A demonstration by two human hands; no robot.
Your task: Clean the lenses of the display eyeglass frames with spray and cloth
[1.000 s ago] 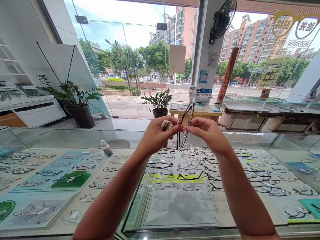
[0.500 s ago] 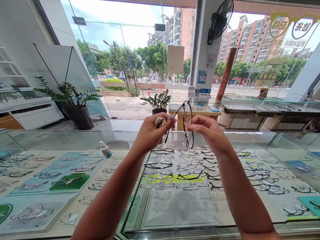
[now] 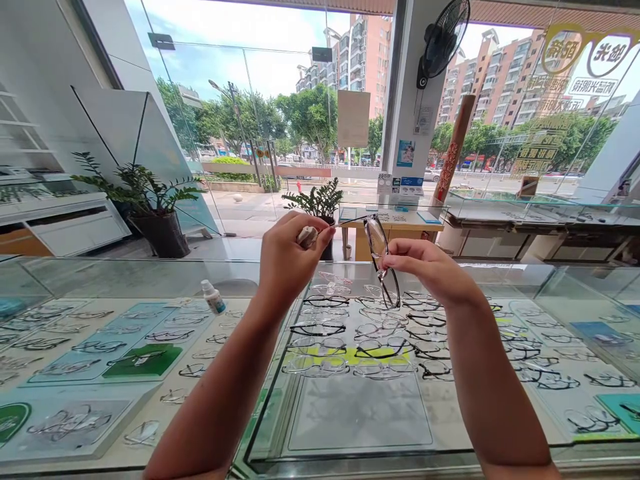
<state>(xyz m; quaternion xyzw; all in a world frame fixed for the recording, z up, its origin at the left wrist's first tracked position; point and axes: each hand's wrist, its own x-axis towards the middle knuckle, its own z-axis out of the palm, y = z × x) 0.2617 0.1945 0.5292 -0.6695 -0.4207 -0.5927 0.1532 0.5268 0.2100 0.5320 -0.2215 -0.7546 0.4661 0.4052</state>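
Observation:
A pair of dark-rimmed eyeglasses [image 3: 376,238] is held up over the glass counter, its front tilted nearly upright. My right hand [image 3: 433,270] is closed on it, thumb and fingers pinching near the bridge. My left hand [image 3: 290,250] grips a crumpled pale cloth [image 3: 307,236]. Its thumb and fingertips also pinch the far end of one temple arm, which stretches between both hands. Part of the cloth is hidden inside my left fist. Below both hands, rows of eyeglasses [image 3: 325,329] lie in the display case.
A small white spray bottle [image 3: 213,297] stands on the glass counter [image 3: 360,417] to the left. Potted plants [image 3: 159,230] stand on the floor beyond it. Farther back is a wooden table [image 3: 367,237], with another glass showcase [image 3: 500,220] to the right.
My left hand has moved left and slightly up, out toward the temple's end. The glasses have tilted, with their lower lens swinging right. My right hand has shifted slightly right and down.

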